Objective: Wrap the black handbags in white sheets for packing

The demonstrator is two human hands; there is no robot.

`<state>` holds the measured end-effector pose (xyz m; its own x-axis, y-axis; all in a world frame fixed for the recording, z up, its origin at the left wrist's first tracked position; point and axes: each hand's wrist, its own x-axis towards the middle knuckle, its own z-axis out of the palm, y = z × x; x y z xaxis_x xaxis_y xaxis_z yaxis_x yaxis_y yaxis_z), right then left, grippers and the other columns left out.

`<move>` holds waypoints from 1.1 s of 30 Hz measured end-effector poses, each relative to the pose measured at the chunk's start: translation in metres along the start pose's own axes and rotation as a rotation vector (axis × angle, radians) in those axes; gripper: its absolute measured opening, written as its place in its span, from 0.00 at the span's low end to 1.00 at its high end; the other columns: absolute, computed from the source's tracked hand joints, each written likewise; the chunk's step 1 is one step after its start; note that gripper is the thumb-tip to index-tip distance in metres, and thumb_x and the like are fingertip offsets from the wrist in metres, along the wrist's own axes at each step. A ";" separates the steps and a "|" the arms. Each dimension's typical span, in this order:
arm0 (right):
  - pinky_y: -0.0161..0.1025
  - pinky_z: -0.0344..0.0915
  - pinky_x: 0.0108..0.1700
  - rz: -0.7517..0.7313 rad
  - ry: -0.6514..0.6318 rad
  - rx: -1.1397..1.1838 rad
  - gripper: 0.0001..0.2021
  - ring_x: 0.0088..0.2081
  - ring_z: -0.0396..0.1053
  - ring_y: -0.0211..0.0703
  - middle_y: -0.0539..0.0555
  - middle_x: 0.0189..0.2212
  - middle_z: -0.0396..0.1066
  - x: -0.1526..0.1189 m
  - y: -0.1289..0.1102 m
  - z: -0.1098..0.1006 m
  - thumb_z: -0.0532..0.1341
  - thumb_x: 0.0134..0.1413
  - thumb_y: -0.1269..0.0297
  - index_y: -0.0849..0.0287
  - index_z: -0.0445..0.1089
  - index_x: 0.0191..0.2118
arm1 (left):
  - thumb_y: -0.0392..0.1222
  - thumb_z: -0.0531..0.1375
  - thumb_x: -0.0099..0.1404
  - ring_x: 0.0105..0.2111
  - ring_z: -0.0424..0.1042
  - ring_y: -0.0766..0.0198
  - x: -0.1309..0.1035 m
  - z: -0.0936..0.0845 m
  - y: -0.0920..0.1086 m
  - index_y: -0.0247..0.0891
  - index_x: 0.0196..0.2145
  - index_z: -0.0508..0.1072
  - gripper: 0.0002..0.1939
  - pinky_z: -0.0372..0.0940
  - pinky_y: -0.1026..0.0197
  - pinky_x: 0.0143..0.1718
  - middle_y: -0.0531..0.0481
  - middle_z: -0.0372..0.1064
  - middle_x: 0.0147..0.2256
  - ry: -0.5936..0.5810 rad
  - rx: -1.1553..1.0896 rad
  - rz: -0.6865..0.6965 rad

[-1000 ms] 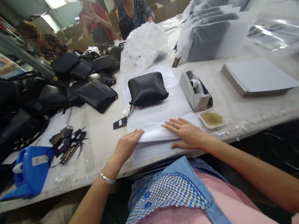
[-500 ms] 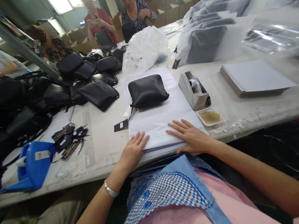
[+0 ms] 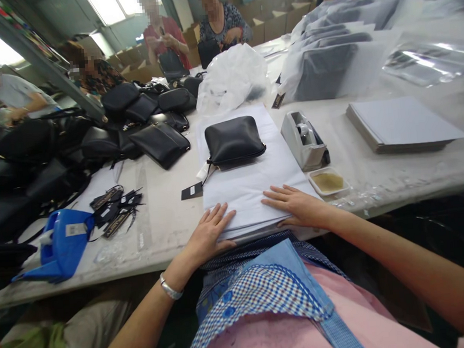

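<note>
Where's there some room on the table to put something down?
Two mostly bare patches of table: a strip between the pile of black tags and the white paper, and a gap between the gray tape dispenser and the white-topped stack. It's crowded on the left, with black bags and the blue dispenser, and at the back right, with plastic-wrapped bundles.

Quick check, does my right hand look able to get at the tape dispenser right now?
Probably yes: your right hand rests on the white paper, gripping nothing, and the tape dispenser stands just beyond it, with nothing visible standing between them.
</note>
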<state>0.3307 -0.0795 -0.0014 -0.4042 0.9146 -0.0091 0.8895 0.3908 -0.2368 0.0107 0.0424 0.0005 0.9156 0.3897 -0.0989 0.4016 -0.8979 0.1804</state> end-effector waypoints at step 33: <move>0.43 0.64 0.56 0.111 0.196 -0.032 0.31 0.57 0.67 0.49 0.55 0.58 0.68 0.003 0.004 0.003 0.59 0.45 0.80 0.56 0.68 0.58 | 0.47 0.66 0.61 0.55 0.69 0.53 0.015 -0.006 0.011 0.45 0.59 0.68 0.29 0.66 0.54 0.55 0.47 0.68 0.58 0.236 -0.021 -0.193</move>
<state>0.3326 -0.0755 -0.0059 -0.2573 0.9535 0.1568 0.9337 0.2872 -0.2137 0.0287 0.0399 0.0070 0.8003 0.5918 0.0966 0.5666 -0.7990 0.2012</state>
